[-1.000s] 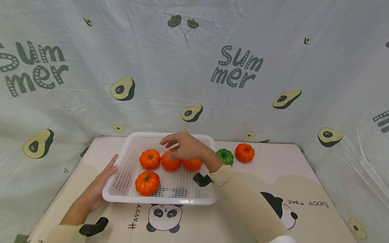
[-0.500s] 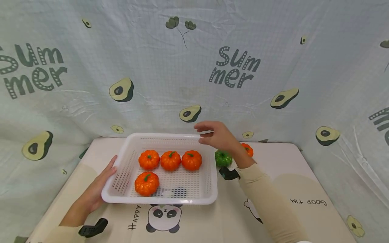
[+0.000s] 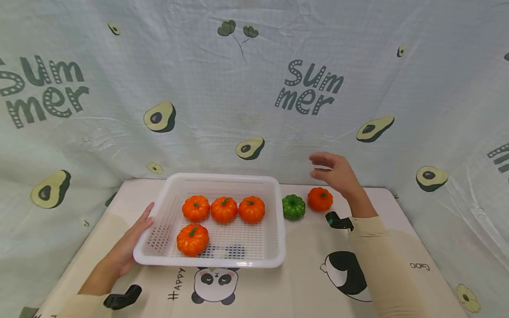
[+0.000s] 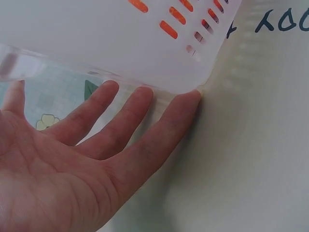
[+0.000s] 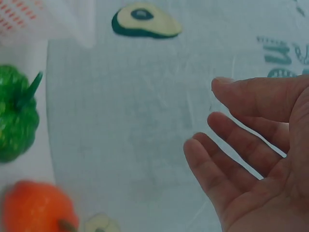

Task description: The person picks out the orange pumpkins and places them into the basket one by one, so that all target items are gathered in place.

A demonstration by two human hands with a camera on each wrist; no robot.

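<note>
A white plastic basket (image 3: pixel 214 261) with slotted walls holds several small orange pumpkins (image 3: pixel 192 240). My left hand (image 3: pixel 129 245) is against its left side; in the left wrist view the straight, spread fingers (image 4: pixel 164 123) touch its lower edge. On the right, my right hand (image 3: pixel 336 173) is raised in the air with relaxed fingers and nothing in them. Just below that hand, an orange pumpkin (image 3: pixel 320 199) sits on the table. Beside it, close to the basket's right wall, is a green pumpkin (image 3: pixel 294 207), its stem visible in the right wrist view.
The table's printed cover (image 3: pixel 310 274) extends in front of the basket and to the right. Behind the table hangs a pale curtain (image 3: pixel 207 145) with avocado prints, and it continues down both sides.
My right hand has moved from above the basket's pumpkins rightward, past the green pumpkin, to above the orange one on the table. The left hand and basket have stayed put.
</note>
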